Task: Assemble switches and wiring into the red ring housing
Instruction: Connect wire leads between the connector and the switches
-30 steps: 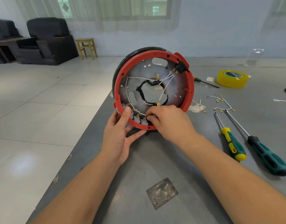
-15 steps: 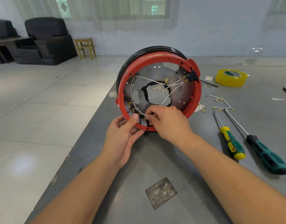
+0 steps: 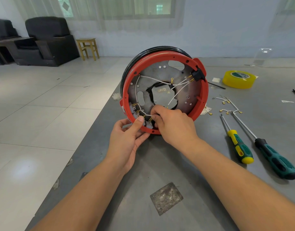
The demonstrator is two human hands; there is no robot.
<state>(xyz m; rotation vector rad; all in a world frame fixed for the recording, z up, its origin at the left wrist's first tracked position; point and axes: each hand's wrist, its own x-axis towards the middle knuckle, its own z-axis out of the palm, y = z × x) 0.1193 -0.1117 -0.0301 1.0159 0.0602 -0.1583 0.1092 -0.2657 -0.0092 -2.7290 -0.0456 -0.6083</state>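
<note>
The red ring housing (image 3: 204, 90) stands on edge on the grey table (image 3: 160, 164), its open side toward me, a metal plate inside. White wires (image 3: 153, 78) with brass terminals run across the plate to a black switch (image 3: 198, 74) at the upper right rim. Several small white switches (image 3: 133, 107) sit along the lower left rim. My left hand (image 3: 126, 140) grips the lower rim, thumb on the inside. My right hand (image 3: 173, 124) pinches a white wire end beside those switches; its fingertips hide the terminal.
Two green-handled screwdrivers (image 3: 240, 147) (image 3: 275, 160) lie to the right. Loose wire pieces with brass terminals (image 3: 230, 110) lie beyond them. A yellow tape roll (image 3: 238, 79) sits at the far right. The table's left edge runs close to the housing, with tiled floor below.
The housing has turned and shifted right, so the black switch sits further right. Both hands stayed at the lower rim, the right one still on the wire.
</note>
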